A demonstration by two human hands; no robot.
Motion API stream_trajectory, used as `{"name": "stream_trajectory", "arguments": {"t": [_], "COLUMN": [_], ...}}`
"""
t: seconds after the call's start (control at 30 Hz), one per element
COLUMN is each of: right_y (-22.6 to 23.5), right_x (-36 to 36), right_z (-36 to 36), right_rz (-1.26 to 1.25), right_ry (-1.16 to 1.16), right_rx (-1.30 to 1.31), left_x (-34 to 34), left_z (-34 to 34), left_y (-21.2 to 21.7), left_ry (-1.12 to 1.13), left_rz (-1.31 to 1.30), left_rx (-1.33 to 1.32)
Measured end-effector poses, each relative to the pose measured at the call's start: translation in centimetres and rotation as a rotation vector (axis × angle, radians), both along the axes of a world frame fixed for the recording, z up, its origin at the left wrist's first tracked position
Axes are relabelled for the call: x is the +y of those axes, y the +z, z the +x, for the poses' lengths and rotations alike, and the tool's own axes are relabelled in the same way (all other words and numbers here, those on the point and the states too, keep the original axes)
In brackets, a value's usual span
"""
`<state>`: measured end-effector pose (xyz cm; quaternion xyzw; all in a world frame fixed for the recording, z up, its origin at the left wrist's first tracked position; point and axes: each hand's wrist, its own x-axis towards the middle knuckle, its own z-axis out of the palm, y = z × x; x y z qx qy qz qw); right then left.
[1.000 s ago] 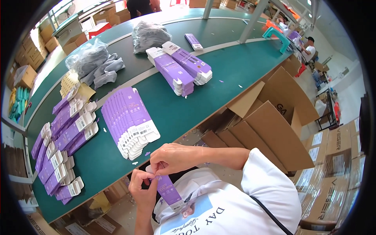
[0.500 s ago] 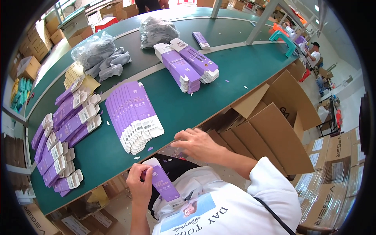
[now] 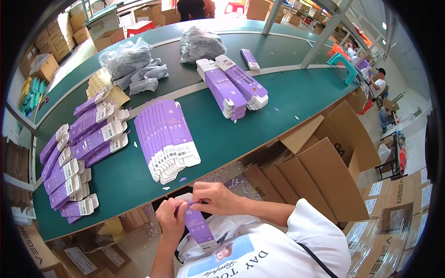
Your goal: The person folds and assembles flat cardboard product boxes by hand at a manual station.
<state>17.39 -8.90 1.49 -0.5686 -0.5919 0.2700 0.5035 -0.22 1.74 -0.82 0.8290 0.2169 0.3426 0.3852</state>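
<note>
A purple carton [image 3: 199, 228], slim with a white end near my shirt, is held in front of my body just off the table's near edge. My left hand [image 3: 171, 217] is closed on its upper left edge. Fingers of my right hand [image 3: 214, 198] pinch the carton's top end, close against the left hand's fingers. Beyond them on the green table [image 3: 222, 148] lies a fanned stack of flat purple cartons [image 3: 162, 132], white flaps toward me. To the left is a pile of opened-out purple cartons [image 3: 88, 148] with white end flaps.
Two banded bundles of purple cartons [image 3: 222, 92] lie farther back, with one single carton [image 3: 250, 59] behind. Grey plastic bags [image 3: 202, 44] stand on the table. Large brown cardboard boxes [image 3: 315, 176] lean at the right below the table edge. Small paper scraps [image 3: 182, 179] dot the near edge.
My right hand has moved left and down from above the table edge and now grips the carton's top. The left hand still holds the carton. The whole view has shifted slightly.
</note>
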Motion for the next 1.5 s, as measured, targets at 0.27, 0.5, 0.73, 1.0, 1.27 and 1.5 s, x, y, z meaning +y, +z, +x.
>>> {"name": "stream_trajectory", "arguments": {"t": [0.27,0.5,0.73,1.0,1.27,1.5], "right_y": [-0.5,-0.3,0.1,-1.2,-1.5,-3.1], "right_x": [0.3,0.5,0.3,0.4,1.4,1.9], "right_z": [-0.2,-0.1,0.1,0.5,0.6,1.2], "right_rz": [-0.020,-0.034,-0.092,-0.006,-0.276,-0.347], "right_ry": [0.029,0.035,0.053,-0.028,-0.012,0.148], "right_rx": [0.008,0.032,-0.020,-0.008,0.412,0.848], "left_x": [-0.2,2.1,2.2,3.0,3.1,2.1], "left_z": [0.1,0.3,-0.1,-0.5,-0.6,-0.4], "left_y": [0.7,1.0,1.7,0.9,0.9,0.6], "left_ry": [0.081,-0.021,-0.078,-0.299,-0.356,-0.278], "left_rz": [-0.266,-0.759,-0.964,-0.865,-0.798,-0.686], "left_rx": [-0.053,-0.216,-0.097,-0.120,-0.119,-0.065]}}
